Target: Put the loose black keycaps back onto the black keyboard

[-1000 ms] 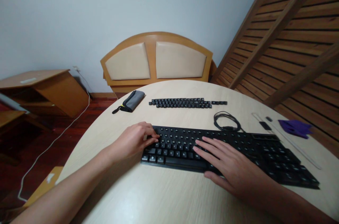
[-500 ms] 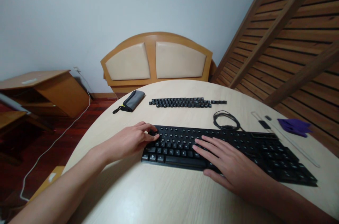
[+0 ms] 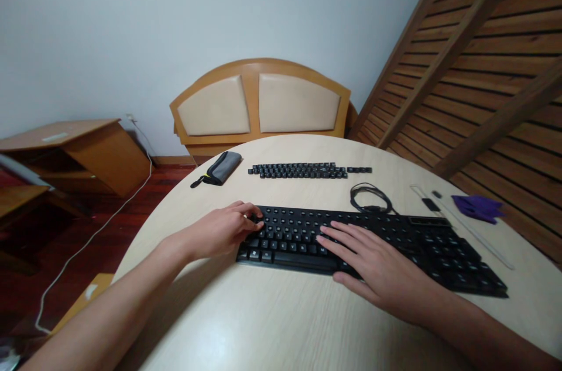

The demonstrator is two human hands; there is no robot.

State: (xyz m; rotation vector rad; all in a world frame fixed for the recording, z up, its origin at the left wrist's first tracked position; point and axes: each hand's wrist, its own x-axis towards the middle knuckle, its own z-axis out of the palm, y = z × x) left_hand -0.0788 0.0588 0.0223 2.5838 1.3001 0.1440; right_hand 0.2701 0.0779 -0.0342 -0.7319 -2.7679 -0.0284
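Note:
A black keyboard lies across the round table. Its lower left rows carry lettered keycaps, while bare key stems show in the upper rows. At the keyboard's upper left end is my left hand, thumb and forefinger bent together over the keys; whatever sits between the tips is too hidden to make out. My right hand rests flat across the middle of the keyboard, fingers stretched out and covering some keys. Beyond the keyboard, loose black keycaps are lined up in rows, with a short separate row at their right.
A grey pouch lies at the table's far left. The keyboard's coiled cable is behind it. Toward the right edge are a small wire tool, a white strip and a purple cloth. A slatted wooden screen stands at right.
The view has shifted slightly. Both hands keep nearly the same places on the keyboard, with the left still pinched at its upper left end.

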